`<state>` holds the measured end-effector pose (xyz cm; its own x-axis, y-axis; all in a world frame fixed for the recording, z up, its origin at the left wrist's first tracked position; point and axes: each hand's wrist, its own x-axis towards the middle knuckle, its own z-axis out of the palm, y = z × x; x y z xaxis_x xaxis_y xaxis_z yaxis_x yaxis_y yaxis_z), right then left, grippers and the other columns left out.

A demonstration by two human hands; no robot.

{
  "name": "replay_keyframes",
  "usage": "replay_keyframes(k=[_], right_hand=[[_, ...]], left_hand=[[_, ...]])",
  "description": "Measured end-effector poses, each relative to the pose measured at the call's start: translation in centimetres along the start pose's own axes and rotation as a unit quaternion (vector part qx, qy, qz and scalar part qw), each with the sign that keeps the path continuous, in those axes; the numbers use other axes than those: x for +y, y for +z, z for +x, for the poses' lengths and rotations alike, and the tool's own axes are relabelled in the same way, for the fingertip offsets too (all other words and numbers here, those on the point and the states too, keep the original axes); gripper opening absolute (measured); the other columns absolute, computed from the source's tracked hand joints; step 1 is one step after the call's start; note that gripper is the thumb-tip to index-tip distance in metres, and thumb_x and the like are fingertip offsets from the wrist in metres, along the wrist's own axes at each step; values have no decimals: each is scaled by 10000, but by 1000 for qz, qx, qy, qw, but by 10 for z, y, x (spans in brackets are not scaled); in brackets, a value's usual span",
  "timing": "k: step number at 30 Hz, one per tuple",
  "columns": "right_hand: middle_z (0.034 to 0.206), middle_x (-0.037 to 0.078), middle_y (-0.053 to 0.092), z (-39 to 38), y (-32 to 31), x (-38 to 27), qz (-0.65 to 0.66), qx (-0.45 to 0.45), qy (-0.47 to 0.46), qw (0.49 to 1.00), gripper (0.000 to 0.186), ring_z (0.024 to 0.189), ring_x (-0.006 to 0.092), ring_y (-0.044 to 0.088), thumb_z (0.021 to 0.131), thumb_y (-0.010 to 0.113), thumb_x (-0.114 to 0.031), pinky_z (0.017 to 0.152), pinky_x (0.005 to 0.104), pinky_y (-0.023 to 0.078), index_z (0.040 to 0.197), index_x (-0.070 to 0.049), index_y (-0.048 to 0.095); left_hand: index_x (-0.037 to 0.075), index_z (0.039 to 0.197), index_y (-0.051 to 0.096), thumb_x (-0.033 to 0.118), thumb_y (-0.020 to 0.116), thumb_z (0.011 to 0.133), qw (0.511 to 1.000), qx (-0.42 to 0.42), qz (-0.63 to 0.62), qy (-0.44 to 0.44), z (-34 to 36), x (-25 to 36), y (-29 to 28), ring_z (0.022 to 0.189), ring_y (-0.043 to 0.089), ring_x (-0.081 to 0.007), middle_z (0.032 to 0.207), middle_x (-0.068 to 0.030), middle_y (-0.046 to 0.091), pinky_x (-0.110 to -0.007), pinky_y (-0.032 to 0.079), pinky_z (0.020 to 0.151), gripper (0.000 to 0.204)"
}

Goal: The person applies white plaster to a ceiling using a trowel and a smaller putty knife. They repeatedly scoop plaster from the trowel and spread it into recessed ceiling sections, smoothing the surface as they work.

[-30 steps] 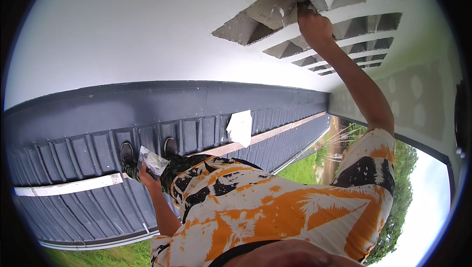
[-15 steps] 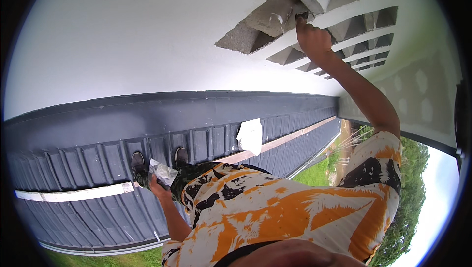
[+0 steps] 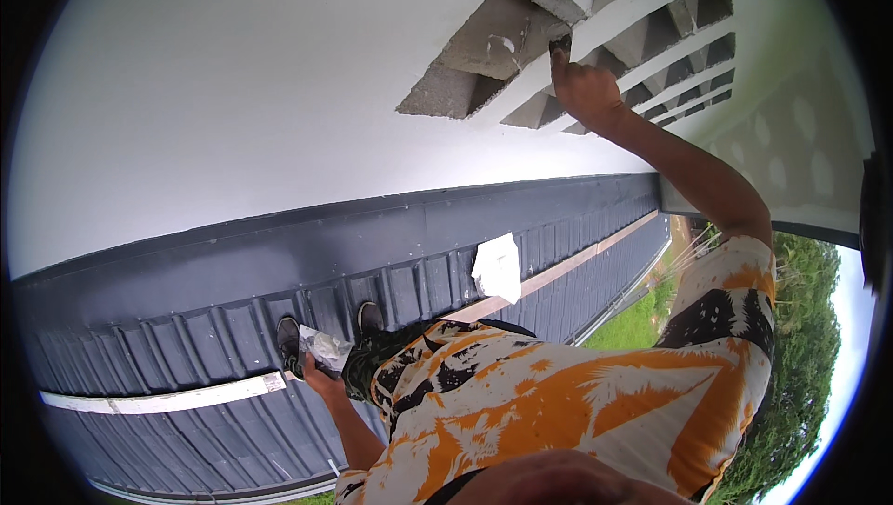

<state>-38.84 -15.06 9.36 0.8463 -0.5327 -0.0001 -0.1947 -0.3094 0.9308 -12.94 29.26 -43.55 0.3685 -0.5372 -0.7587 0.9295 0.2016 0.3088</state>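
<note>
Left hand (image 3: 322,380): fingers gripping flat plate (image 3: 308,338), pale lump (image 3: 327,347) on top. Right hand (image 3: 588,94): fingers closed around small dark tool (image 3: 559,45), near diamond-shaped wall opening (image 3: 493,31).

Above the loose white, orange and black patterned shirt (image 3: 558,393), the bare right arm (image 3: 674,147) is raised and bent at the elbow (image 3: 752,212), the right hand (image 3: 589,94) well apart from the shirt, most fingers curled into a grip and one digit stretched forward. The bare left forearm (image 3: 358,435) slants away from the shirt; the left hand (image 3: 323,380), near the shirt's lower end, grips with its fingers partly hidden.
</note>
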Motion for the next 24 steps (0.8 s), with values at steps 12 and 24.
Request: replay_keyframes(k=[12,24], right_hand=[[603,74,628,12,-5,0,32,20,3,999,376,448,139,594,809,573,-68,360,292,443,1133,122,598],[691,112,677,63,-3,-7,43,-60,68,995,332,578,181,682,795,623,-57,427,298,506,1078,116,641]], left_hand=[[-27,1223,560,179,484,943,999,38,5,-2,0,-2,-9,1053,630,-303,1159,-123,634,-452,507,917,356],[-3,1263,540,168,463,926,1000,-5,-2,-6,14,-3,-19,1085,616,-306,1206,-129,616,-457,496,937,386]])
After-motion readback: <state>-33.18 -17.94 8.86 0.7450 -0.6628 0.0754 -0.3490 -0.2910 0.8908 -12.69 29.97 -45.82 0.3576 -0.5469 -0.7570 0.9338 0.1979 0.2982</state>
